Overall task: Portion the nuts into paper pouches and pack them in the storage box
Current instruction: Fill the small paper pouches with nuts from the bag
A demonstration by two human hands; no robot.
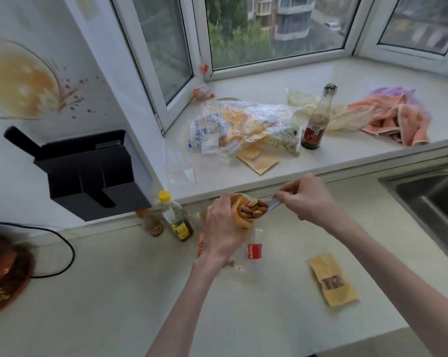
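Filled pouch on counter, left hand gripping open pouch, spoon at rim

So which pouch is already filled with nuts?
Look at the counter in front of the window, right of the person's arms. The paper pouch lies flat there alone, with a little clear window showing nuts, unlike the empty ones up on the sill.

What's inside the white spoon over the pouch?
The white plastic spoon in the right hand carries brown nuts. The tan paper pouch's interior is hidden.
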